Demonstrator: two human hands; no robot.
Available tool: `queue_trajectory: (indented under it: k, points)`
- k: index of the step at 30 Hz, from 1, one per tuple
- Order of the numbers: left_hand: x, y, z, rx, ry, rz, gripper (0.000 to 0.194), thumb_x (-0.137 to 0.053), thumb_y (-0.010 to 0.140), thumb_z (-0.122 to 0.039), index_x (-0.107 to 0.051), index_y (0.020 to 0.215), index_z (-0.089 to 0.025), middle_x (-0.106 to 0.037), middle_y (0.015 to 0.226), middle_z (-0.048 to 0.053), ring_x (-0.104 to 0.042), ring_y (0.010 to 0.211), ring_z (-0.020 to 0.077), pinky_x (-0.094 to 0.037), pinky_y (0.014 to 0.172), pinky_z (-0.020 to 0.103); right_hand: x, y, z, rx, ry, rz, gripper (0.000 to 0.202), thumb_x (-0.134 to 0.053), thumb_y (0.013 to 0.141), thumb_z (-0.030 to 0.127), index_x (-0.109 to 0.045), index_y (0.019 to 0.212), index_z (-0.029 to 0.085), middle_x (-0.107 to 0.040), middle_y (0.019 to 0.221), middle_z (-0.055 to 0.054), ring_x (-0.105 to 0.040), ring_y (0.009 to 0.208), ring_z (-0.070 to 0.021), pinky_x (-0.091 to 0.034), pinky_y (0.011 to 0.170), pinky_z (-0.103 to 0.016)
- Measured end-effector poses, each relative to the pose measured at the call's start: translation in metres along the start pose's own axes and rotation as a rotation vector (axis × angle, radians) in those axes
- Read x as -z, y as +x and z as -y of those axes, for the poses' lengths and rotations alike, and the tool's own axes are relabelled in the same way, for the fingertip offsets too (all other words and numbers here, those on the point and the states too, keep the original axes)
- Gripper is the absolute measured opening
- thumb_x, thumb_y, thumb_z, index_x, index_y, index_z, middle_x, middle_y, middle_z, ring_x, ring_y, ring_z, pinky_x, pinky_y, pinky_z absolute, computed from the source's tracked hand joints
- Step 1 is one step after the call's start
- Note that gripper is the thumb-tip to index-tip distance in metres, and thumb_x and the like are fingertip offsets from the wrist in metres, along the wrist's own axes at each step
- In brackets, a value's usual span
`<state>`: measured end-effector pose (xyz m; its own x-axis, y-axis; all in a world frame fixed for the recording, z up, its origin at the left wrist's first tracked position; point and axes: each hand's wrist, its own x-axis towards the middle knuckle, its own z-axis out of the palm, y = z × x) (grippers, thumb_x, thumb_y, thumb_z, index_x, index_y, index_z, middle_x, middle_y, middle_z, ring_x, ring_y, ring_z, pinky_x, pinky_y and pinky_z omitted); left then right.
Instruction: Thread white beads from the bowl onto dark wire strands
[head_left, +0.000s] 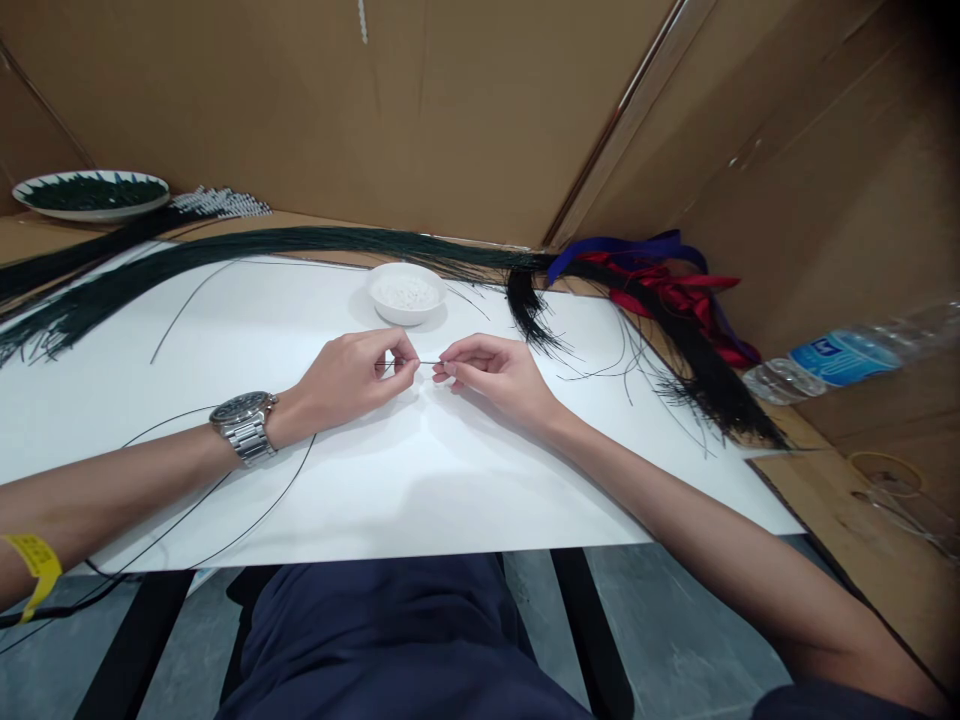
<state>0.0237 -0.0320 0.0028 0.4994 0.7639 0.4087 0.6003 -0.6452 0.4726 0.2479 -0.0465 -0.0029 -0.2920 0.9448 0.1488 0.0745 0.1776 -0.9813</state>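
Note:
My left hand [360, 372] pinches a thin dark cord [429, 362] between thumb and forefinger. Facing it, my right hand [499, 375] grips the same cord a short way off, so a small taut stretch shows between the fingertips. Any bead or knot there is too small to make out. Loose cord trails under my left wrist and hangs over the front table edge. Just behind my hands stands a white bowl [406, 306] with small white pieces in it.
Long bundles of dark cord [300, 240] lie across the white board's [480, 500] back. A plate [90, 212] of dark green pieces and white-beaded strands [221, 203] are at far left. Red ribbon [694, 305] and a plastic bottle [840, 357] lie right. Cardboard walls [480, 120] enclose the back.

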Motion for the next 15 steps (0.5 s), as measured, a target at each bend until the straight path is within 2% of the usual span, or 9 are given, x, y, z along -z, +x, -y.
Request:
queue_trajectory:
  k: [9, 15]
  points:
    - [-0.0001, -0.0003, 0.0006, -0.015, 0.026, 0.002, 0.012, -0.058, 0.088, -0.030, -0.065, 0.085, -0.020, -0.065, 0.072, -0.003, -0.053, 0.058, 0.0103, -0.037, 0.058, 0.024, -0.0003, -0.0014, -0.0010, 0.029, -0.027, -0.005, 0.014, -0.073, 0.082, 0.029, -0.070, 0.089, 0.018, -0.076, 0.085, -0.005, -0.075, 0.089, -0.0220, -0.057, 0.068, -0.028]
    - [-0.0025, -0.0017, 0.0030, -0.084, 0.022, -0.014, 0.009, -0.059, 0.087, -0.026, -0.065, 0.085, -0.020, -0.064, 0.072, -0.004, -0.054, 0.060, 0.0100, -0.038, 0.059, 0.023, -0.0033, -0.0051, 0.0004, 0.128, -0.189, 0.000, 0.009, -0.067, 0.084, 0.023, -0.071, 0.090, 0.018, -0.076, 0.090, -0.004, -0.074, 0.089, -0.0180, -0.058, 0.083, -0.031]
